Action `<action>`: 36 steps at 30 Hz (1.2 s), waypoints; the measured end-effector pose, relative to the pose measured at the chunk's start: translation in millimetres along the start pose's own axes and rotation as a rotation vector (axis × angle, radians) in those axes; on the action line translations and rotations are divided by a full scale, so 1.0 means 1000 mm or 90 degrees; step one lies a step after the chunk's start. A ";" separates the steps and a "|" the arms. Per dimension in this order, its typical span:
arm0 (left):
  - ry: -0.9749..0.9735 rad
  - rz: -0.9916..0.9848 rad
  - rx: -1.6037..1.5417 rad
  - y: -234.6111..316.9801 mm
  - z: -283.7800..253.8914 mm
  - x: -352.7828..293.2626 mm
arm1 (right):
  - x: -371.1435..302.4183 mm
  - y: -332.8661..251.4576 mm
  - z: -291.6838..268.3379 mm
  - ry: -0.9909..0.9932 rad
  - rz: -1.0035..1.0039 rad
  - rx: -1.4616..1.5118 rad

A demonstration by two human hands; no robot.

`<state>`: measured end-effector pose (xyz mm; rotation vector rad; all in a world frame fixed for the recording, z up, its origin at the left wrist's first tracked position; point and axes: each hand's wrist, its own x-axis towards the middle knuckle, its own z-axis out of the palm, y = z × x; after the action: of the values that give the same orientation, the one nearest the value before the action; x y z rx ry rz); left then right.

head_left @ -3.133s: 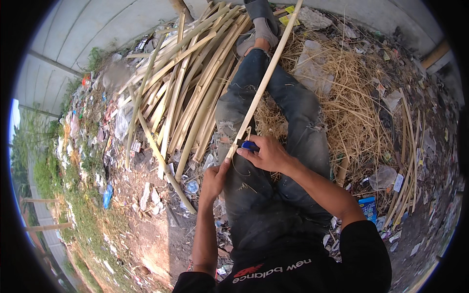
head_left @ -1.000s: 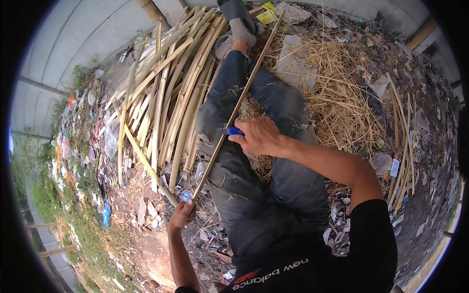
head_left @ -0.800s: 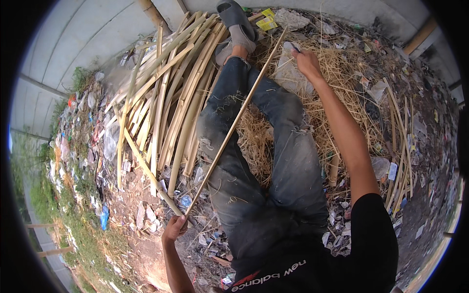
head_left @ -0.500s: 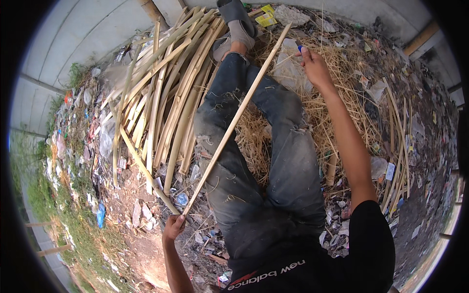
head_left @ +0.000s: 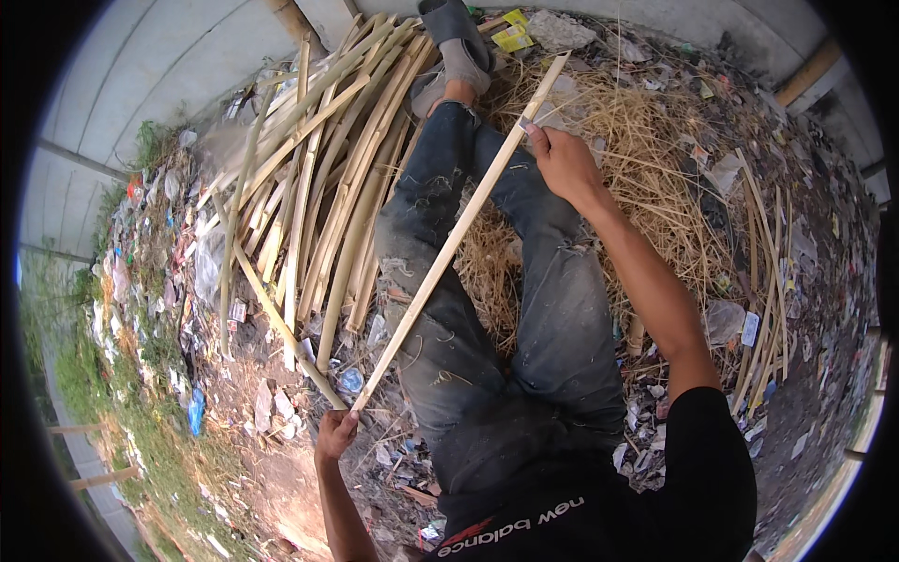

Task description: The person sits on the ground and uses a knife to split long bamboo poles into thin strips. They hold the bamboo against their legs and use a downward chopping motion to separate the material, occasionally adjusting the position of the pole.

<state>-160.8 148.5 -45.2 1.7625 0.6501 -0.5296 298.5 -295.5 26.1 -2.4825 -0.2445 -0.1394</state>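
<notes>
Up at eleven o'clock, a pile of split strips (head_left: 361,192), plenty left, it seems! Left hand (head_left: 337,434), seven o'clock, grips the pale strip (head_left: 456,237) by its near end; it slants up to one o'clock, where the right hand (head_left: 565,165) holds a knife (head_left: 524,123) against it. Shavings (head_left: 655,183) heaped at two o'clock suggest much is already pared.

Strip (head_left: 456,239) over the legs (head_left: 571,309), pole pile (head_left: 351,201) left, straw (head_left: 655,187) right

The strip slants from the left hand (head_left: 337,434), left of the thighs (head_left: 454,361), to the right hand (head_left: 567,167); its far end lies beyond that hand. The pile lies left of the legs, before a wall (head_left: 187,84). Straw spreads right of the legs and between them; farther right lie sticks (head_left: 770,281). Litter (head_left: 646,417) is scattered on the ground (head_left: 290,478) at both sides.
</notes>
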 end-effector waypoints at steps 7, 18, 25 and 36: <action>-0.010 -0.009 -0.011 0.059 0.035 0.011 | -0.091 -0.051 0.040 -0.217 -0.142 0.022; 0.022 -0.019 0.027 0.100 0.072 0.026 | -0.133 -0.069 0.069 -0.151 -0.104 0.111; 0.098 0.066 0.074 0.133 0.118 0.055 | -0.197 -0.110 0.083 -0.312 -0.125 0.125; 0.199 0.125 0.117 0.134 0.127 0.048 | -0.172 -0.076 0.084 -0.583 -0.026 0.506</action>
<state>-39.4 4.6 -15.2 2.0798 0.6483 -0.1828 117.8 -210.0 -23.5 -1.5893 -0.5875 0.9171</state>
